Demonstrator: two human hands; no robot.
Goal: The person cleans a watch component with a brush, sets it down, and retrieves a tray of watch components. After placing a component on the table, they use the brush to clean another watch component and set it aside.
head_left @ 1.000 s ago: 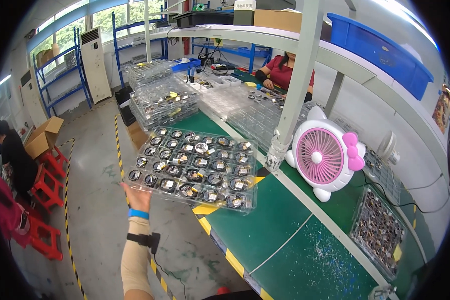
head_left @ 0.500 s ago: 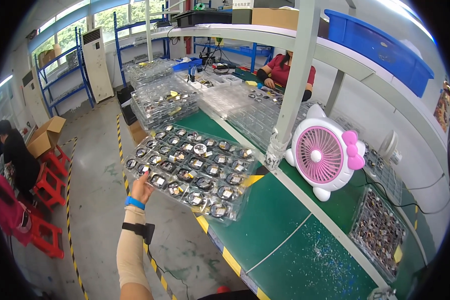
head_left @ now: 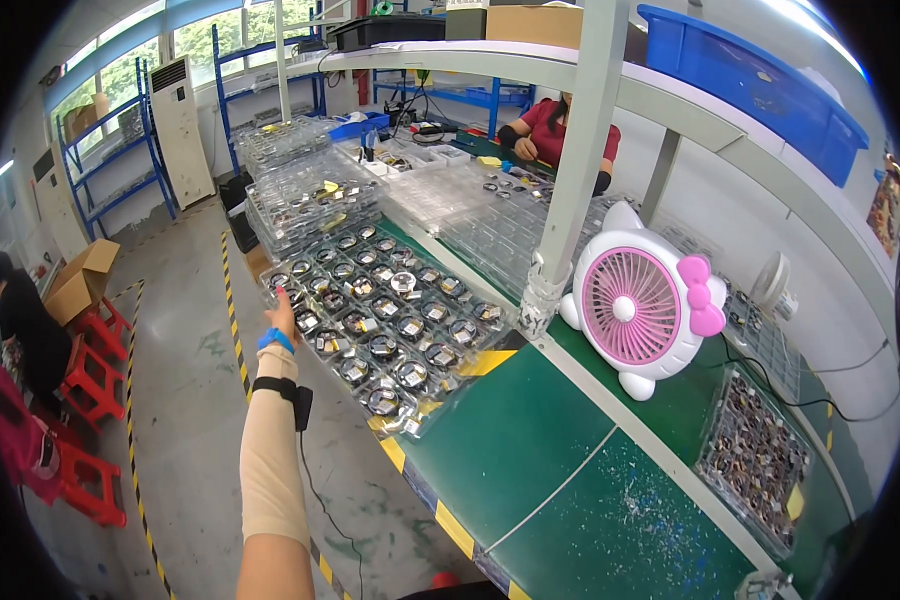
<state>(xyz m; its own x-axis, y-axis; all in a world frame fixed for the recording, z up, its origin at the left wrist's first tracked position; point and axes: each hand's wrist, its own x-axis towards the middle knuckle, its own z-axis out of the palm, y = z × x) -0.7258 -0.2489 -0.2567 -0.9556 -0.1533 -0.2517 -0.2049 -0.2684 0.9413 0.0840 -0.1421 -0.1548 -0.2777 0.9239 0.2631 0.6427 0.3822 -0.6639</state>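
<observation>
My left hand (head_left: pixel 282 318), with a blue band at the wrist, grips the left edge of a clear plastic tray (head_left: pixel 396 350). Its thumb lies on top of the rim; the other fingers are mostly hidden. Rows of round black ring-shaped parts with small pale and yellow pieces fill the pockets, and one white disc (head_left: pixel 403 283) stands out among them. The tray lies over the green bench top (head_left: pixel 530 450), its near left side reaching past the striped bench edge. My right hand is out of view.
A white and pink fan (head_left: pixel 625 305) stands right of a grey post (head_left: pixel 582 150). Behind the tray rise stacked clear trays (head_left: pixel 310 205). A parts-filled tray (head_left: pixel 755 455) lies at right. Across the bench sits a person (head_left: pixel 545 135); red stools (head_left: pixel 95 375) stand at left.
The tray has gone from tilted and raised to lower and flatter, shifting slightly left and away from me. My left hand has moved forward with it, still on its left edge.
</observation>
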